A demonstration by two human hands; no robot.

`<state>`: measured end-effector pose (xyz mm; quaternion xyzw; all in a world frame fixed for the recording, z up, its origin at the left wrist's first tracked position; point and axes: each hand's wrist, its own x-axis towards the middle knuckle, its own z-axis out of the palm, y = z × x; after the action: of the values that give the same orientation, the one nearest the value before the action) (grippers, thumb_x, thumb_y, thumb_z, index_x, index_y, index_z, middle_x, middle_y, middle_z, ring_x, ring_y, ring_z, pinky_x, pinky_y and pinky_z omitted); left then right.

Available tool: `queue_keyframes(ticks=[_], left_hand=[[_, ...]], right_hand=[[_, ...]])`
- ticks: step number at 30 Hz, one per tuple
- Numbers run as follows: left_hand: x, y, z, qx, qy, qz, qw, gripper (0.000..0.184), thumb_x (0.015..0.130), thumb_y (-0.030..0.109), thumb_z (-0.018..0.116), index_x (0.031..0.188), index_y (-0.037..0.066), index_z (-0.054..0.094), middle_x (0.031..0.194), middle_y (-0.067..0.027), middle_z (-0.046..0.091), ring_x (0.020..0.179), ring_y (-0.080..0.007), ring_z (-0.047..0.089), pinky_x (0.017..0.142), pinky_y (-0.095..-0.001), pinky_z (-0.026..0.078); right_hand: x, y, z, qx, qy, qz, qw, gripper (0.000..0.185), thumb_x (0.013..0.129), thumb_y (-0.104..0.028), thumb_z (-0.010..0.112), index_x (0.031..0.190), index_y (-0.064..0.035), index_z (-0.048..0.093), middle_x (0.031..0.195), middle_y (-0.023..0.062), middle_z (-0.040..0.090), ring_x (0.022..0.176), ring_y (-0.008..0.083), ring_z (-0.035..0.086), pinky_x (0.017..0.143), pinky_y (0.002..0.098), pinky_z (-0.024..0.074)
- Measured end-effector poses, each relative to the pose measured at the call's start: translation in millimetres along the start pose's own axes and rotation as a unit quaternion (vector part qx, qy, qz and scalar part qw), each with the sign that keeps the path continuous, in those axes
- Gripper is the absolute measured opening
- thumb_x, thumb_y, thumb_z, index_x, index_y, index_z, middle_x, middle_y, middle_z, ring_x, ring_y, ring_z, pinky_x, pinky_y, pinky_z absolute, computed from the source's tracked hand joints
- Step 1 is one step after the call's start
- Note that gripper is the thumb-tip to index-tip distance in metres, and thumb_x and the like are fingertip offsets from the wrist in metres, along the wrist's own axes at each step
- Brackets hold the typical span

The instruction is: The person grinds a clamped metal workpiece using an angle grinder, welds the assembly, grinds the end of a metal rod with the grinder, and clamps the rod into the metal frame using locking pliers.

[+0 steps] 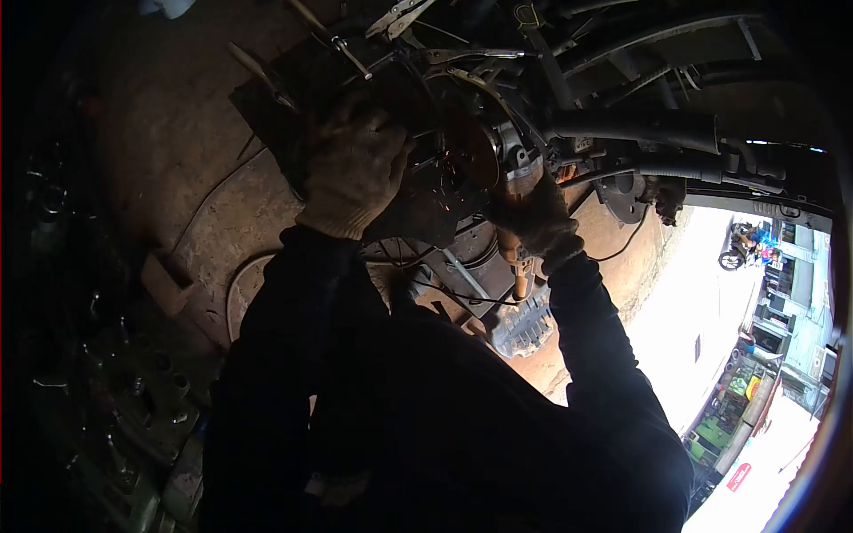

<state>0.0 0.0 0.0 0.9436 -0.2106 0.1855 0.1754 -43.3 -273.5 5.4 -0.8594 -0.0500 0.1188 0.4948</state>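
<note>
Head view: grinding is judged to be under way, since sparks show beside the disc of the angle grinder. The tool is located at the right edge of the dark metalwork. The gloved right hand is wrapped around the tool body. The gloved left hand lies over the metalwork, toward its left edge, fingers bent; whether it grips or only steadies the metal cannot be determined. Locking pliers are positioned at the far edge; their clamping state is unclear. Completed portion: not readable, as shadow hides the ground surface. Remaining portion: some grinding, judging by the sparks; extent unknown.
</note>
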Motion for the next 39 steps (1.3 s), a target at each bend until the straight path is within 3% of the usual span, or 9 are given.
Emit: queue_keyframes(ticks=[2,5,12,14,20,30,33,36,39], left_hand=[[0.9,0.1,0.1,-0.005,0.025,0.009,1.000,0.014,0.086,0.027,0.075,0.090,0.014,0.073,0.098,-0.0035,0.067,0.118,-0.0290,0.059,0.100,-0.0415,0.050],[0.3,1.3,0.8,0.005,0.024,0.009,1.000,0.014,0.087,0.027,0.074,0.090,0.014,0.073,0.098,-0.0033,0.067,0.119,-0.0281,0.059,0.099,-0.0410,0.051],[-1.1,-1.5,5.3,-0.006,0.026,0.009,1.000,0.015,0.084,0.028,0.077,0.087,0.014,0.073,0.096,-0.0032,0.067,0.122,-0.0290,0.056,0.097,-0.0454,0.050],[-1.5,-1.2,4.7,0.008,0.037,0.015,0.999,0.015,0.084,0.029,0.077,0.087,0.015,0.073,0.097,-0.0029,0.068,0.123,-0.0288,0.055,0.098,-0.0466,0.049],[-0.6,-0.8,2.6,0.000,-0.002,0.001,1.000,0.013,0.087,0.029,0.074,0.089,0.016,0.072,0.101,-0.0027,0.067,0.125,-0.0283,0.053,0.100,-0.0489,0.047],[0.8,1.4,-2.7,0.005,0.012,0.013,1.000,0.015,0.087,0.029,0.073,0.086,0.014,0.072,0.100,-0.0034,0.066,0.122,-0.0292,0.054,0.097,-0.0479,0.049],[0.9,2.3,-5.4,0.016,-0.004,0.003,1.000,0.012,0.089,0.026,0.072,0.091,0.014,0.073,0.102,-0.0046,0.068,0.120,-0.0281,0.058,0.101,-0.0418,0.050],[-0.7,-0.6,1.7,0.009,0.009,0.014,1.000,0.013,0.089,0.027,0.072,0.091,0.014,0.072,0.101,-0.0045,0.068,0.121,-0.0285,0.058,0.101,-0.0417,0.050],[1.8,1.8,-3.7,0.014,-0.004,0.003,1.000,0.015,0.089,0.028,0.071,0.091,0.013,0.072,0.101,-0.0048,0.068,0.120,-0.0289,0.058,0.101,-0.0429,0.049]], right_hand=[[0.1,-3.1,1.5,0.075,0.009,0.027,0.997,0.069,0.074,-0.023,0.089,0.131,-0.0037,0.053,0.119,0.0104,0.068,0.110,0.0226,0.067,0.098,0.0386,0.0527],[-0.3,12.3,0.2,0.006,0.025,0.007,1.000,0.068,0.074,-0.022,0.089,0.129,-0.0034,0.054,0.118,0.0096,0.068,0.109,0.0220,0.067,0.097,0.0378,0.0533],[-0.9,11.2,2.0,0.036,0.021,0.004,0.999,0.065,0.075,-0.020,0.088,0.129,-0.0032,0.055,0.118,0.0101,0.068,0.109,0.0214,0.067,0.097,0.0365,0.0534],[0.3,9.0,1.3,0.061,-0.011,0.028,0.998,0.078,0.072,-0.007,0.088,0.139,-0.0054,0.048,0.126,0.0093,0.065,0.117,0.0214,0.061,0.101,0.0387,0.0504],[0.7,0.4,0.7,-0.002,0.005,0.008,1.000,0.080,0.072,-0.009,0.089,0.140,-0.0053,0.047,0.128,0.0091,0.064,0.118,0.0206,0.061,0.102,0.0379,0.0500],[2.3,8.6,1.4,0.034,-0.004,0.008,0.999,0.075,0.073,-0.011,0.089,0.137,-0.0043,0.049,0.125,0.0088,0.065,0.115,0.0211,0.063,0.101,0.0377,0.0505],[1.2,10.2,3.2,0.031,0.010,0.015,0.999,0.074,0.074,-0.010,0.088,0.137,-0.0043,0.050,0.125,0.0085,0.065,0.114,0.0211,0.063,0.101,0.0363,0.0506],[3.2,6.0,4.7,0.072,0.006,0.065,0.995,0.075,0.074,-0.007,0.087,0.138,-0.0048,0.048,0.127,0.0081,0.064,0.114,0.0205,0.063,0.101,0.0351,0.0512],[4.7,25.1,3.8,0.039,0.011,-0.010,0.999,0.075,0.074,-0.002,0.086,0.138,-0.0056,0.047,0.129,0.0074,0.063,0.115,0.0195,0.062,0.101,0.0350,0.0518]])
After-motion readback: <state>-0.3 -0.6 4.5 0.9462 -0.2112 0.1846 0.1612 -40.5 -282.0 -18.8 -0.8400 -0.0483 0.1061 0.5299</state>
